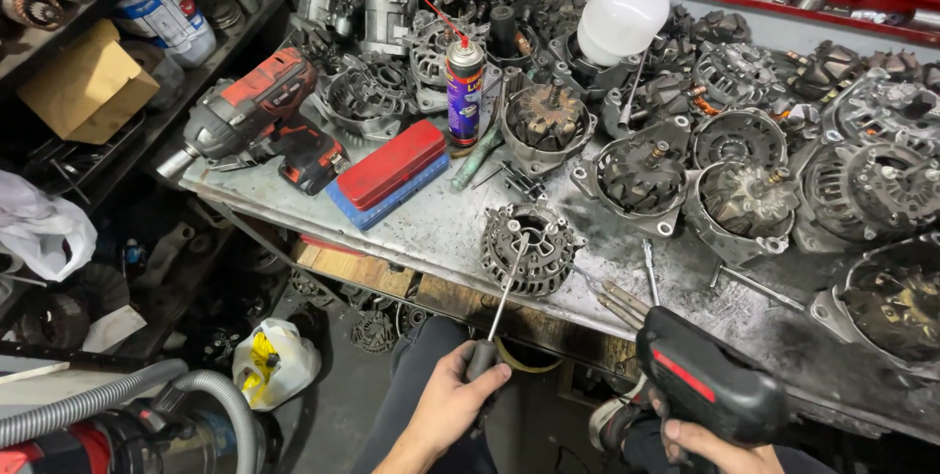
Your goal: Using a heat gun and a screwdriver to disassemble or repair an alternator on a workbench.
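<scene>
Head camera looks down at a metal workbench [411, 229] crowded with alternator parts. At the near edge, the left hand [452, 398] is clenched around the handle of a long screwdriver [503, 300], whose tip reaches into the centre of an alternator housing [534, 249] lying flat by itself near the bench's front edge. The right hand [707, 443], low at the near right, grips a black and red power tool [707, 376] that hangs below bench level, apart from the housing. Judging by how things lie, the housing is already stripped of its rotor and stands open, so the dismantling looks well advanced, with only the work at the centre hole in hand; whether any fasteners are left I cannot tell. Two or three loose long bolts [619, 300] lie just right of the housing. Far behind it, the bench holds well over a dozen other alternator shells and rotors, too densely packed to count exactly. Singly, there is one red and black cordless impact driver [257, 121] at the far left, one red case on a blue case [390, 172] beside it, one spray can [464, 90] standing upright, and one white lamp bulb [621, 16] further back.
</scene>
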